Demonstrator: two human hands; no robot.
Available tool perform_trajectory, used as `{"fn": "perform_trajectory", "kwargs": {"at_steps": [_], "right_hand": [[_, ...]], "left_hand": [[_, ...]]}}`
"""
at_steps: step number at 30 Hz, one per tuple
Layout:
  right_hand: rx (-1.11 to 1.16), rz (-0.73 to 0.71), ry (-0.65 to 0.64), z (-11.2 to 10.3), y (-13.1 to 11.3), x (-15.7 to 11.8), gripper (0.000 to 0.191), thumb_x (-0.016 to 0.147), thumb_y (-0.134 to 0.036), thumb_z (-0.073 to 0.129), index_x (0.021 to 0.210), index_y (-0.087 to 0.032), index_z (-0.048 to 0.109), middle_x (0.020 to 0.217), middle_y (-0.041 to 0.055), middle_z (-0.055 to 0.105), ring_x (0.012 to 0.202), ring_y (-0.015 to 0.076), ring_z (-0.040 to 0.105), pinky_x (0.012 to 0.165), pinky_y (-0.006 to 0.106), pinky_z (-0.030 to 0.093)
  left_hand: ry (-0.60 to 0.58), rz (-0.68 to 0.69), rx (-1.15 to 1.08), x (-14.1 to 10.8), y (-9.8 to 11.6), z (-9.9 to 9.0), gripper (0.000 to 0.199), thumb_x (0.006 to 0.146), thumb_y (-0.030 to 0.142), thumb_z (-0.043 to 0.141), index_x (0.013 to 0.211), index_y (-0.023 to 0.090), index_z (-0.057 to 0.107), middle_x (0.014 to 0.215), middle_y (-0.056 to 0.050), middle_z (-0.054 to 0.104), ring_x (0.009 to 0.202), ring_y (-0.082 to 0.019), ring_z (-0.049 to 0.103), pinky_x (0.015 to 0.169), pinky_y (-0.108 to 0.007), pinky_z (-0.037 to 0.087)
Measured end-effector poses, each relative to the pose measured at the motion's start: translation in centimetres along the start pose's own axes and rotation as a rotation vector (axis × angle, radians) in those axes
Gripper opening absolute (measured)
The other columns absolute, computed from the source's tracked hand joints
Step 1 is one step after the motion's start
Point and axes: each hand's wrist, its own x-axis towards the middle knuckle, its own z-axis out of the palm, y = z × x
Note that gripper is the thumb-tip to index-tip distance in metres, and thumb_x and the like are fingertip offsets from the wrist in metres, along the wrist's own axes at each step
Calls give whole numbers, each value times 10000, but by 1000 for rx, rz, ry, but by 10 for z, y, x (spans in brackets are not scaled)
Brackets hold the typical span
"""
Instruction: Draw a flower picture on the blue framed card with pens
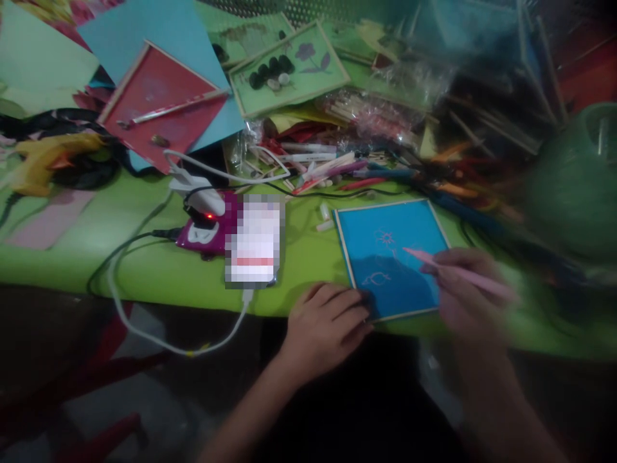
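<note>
Your right hand [460,276] is closed on a pen [482,281], tip over the blue board [409,292]; contact cannot be confirmed. Your left hand [328,321], fingers loosely curled, sits at the board's near left corner; whether it grips, cannot tell. The board lies along the table's [303,257] near edge.

Single view: head cam, wearer's own eyeline, at the table's [301,257] near side. Faces forward, pitched down. Close range: left hand [328,321] low near center, right hand [467,283] further right, blue panel [400,289] between, forearms entering from the bottom edge. Table's far side fills the top. Near edge dips rightward. Soft toward the frame sides.
</note>
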Motion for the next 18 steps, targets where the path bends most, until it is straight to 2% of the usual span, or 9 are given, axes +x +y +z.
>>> {"fn": "perform_trajectory", "kwargs": {"at_steps": [4, 7, 15, 18], "right_hand": [[2, 18, -110, 1, -12, 13, 49, 767, -270, 812, 774, -242, 772, 716, 4, 675, 642, 155, 587, 552, 289, 440], [-37, 55, -160, 5, -20, 22, 47, 770, -238, 822, 786, -239, 778, 727, -2, 683, 628, 139, 582, 533, 268, 424], [-160, 59, -322, 8, -11, 35, 190, 793, -442, 865, 814, -279, 770, 745, -4, 715, 635, 169, 642, 546, 294, 515], [-223, 62, -356, 3, -7, 34, 210, 784, -453, 874, 823, -279, 764, 757, -4, 727, 660, 174, 655, 569, 298, 529]], "left_hand": [[5, 5, 15, 1, 1, 0, 88, 976, 306, 712, 1014, 258, 776, 1125, 29, 827, 963, -181, 713, 862, -361, 492], [6, 7, 10, 1, 1, 0, 71, 970, 293, 717, 1000, 254, 768, 1133, 38, 825, 965, -187, 697, 870, -358, 490], [3, -19, 2, -1, 1, 1, 83, 955, 286, 741, 1031, 269, 769, 1129, 37, 824, 984, -172, 711, 868, -347, 487], [9, -23, 2, -1, 1, 2, 93, 957, 283, 732, 1039, 271, 775, 1129, 33, 826, 986, -172, 718, 875, -346, 495]]}}
